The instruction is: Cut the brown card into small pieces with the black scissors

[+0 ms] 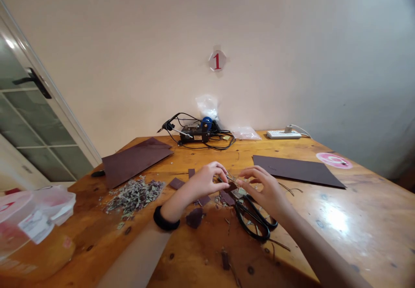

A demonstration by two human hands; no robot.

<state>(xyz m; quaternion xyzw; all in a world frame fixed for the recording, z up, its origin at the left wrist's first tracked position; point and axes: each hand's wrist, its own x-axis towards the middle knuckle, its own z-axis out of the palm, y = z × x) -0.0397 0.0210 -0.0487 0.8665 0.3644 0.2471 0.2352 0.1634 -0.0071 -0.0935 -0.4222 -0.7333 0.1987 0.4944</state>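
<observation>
My left hand (207, 180), with a black band at its wrist, has its thumb and fingers curled around a few thin dried stems (231, 177). From the other side my right hand (261, 183) pinches at the same stems; its fingertips partly hide them. Below both hands lies a pair of scissors (252, 219) with black loop handles, its blades mostly covered. Brown paper scraps (194, 218) and bits of dried leaf are scattered around it. To the left is a heap of crumbled dried leaves (138, 196).
Large dark brown sheets lie left (138, 158) and right (296, 171). At the back stand a black device with cables (194, 133), clear plastic bags (245, 133) and a white power strip (283, 134). A plastic bag with a container (35, 219) occupies the left edge.
</observation>
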